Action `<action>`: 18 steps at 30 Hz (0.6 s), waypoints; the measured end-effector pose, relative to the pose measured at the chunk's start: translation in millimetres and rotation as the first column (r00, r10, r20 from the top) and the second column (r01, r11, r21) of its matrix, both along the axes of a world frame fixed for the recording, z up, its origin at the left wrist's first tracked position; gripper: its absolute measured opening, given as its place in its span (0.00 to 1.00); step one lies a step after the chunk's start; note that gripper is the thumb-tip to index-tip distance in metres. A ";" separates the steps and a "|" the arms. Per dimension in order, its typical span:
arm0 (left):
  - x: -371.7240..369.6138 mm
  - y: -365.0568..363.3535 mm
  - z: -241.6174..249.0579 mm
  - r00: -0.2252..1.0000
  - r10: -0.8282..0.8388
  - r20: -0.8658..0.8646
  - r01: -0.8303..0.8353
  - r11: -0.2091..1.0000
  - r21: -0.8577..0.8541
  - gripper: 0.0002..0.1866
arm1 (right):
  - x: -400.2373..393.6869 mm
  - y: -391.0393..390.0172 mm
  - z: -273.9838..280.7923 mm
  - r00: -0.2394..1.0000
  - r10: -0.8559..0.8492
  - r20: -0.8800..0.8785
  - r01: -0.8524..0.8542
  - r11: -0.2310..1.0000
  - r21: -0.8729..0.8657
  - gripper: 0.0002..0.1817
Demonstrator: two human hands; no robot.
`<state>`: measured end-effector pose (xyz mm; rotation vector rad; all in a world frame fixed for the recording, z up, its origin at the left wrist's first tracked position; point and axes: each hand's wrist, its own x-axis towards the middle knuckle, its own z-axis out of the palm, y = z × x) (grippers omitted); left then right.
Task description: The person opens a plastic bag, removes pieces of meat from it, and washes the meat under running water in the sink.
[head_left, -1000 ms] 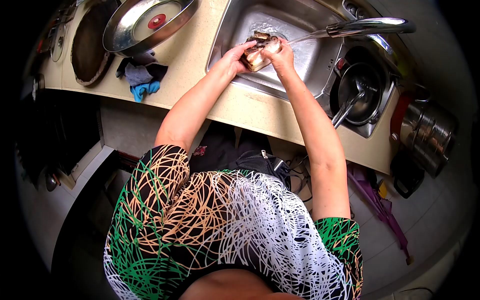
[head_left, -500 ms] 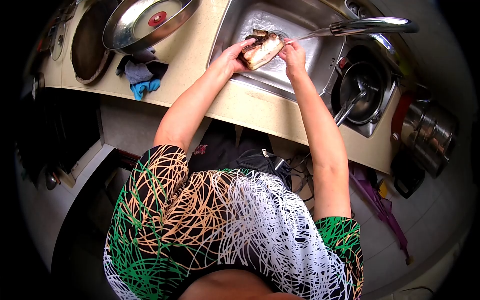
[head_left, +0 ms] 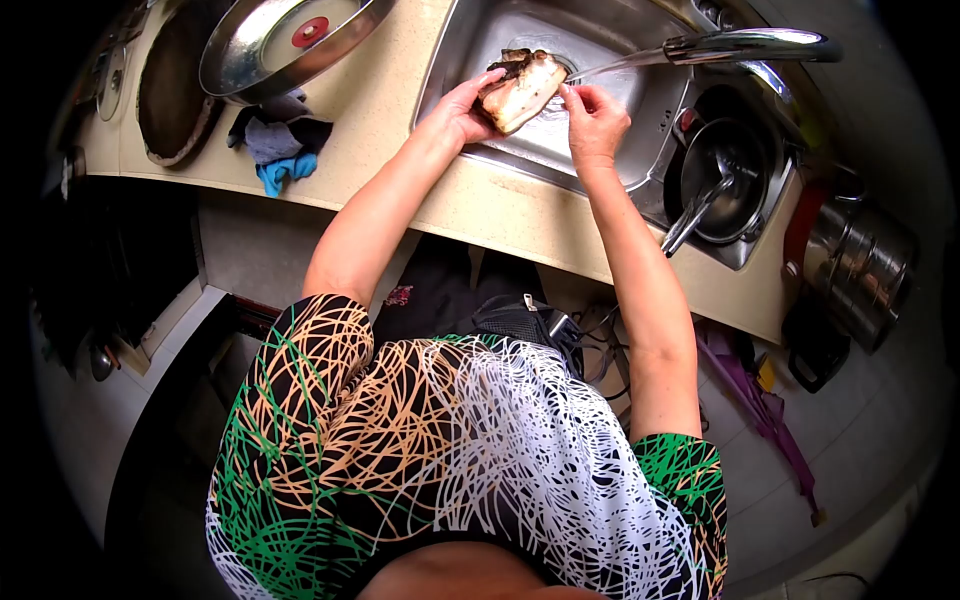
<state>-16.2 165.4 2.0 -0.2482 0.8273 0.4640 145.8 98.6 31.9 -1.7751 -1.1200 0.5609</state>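
A thick slab of meat, pale on its cut face and charred dark along one edge, is held over the sink. It looks like pork belly. My left hand grips its left side, fingers over the dark edge. My right hand is closed in a pinch at the slab's right edge; what lies between its fingertips is too small to make out. Water runs from the chrome faucet and comes down close to the slab's right end. Below is the stainless steel sink.
On the counter to the left lie a large metal lid or pan, grey and blue cloths and a dark round board. To the right, a dark pan with a metal-handled utensil sits in the side basin. Stacked metal pots stand beyond.
My right hand has drawn back a little to the right from the slab, its fingers now pinched at the edge. The slab has turned slightly in my left hand.
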 end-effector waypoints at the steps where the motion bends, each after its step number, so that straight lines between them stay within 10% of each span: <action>1: -0.1 0.1 -1.8 1.000 0.000 0.000 0.000 1.000 0.000 0.19 | -2.3 -0.5 0.3 1.000 0.000 0.000 0.000 1.000 0.000 0.05; 7: 4.0 -2.8 -5.8 0.999 0.034 0.033 -0.035 0.999 0.033 0.20 | -23.8 -3.0 0.3 0.931 0.038 0.362 -0.138 0.957 0.255 0.08; 18: 5.4 -3.8 -4.1 0.993 0.083 0.088 -0.085 0.996 0.009 0.21 | -55.0 -13.3 7.1 0.783 0.181 0.595 -0.208 0.978 -0.023 0.16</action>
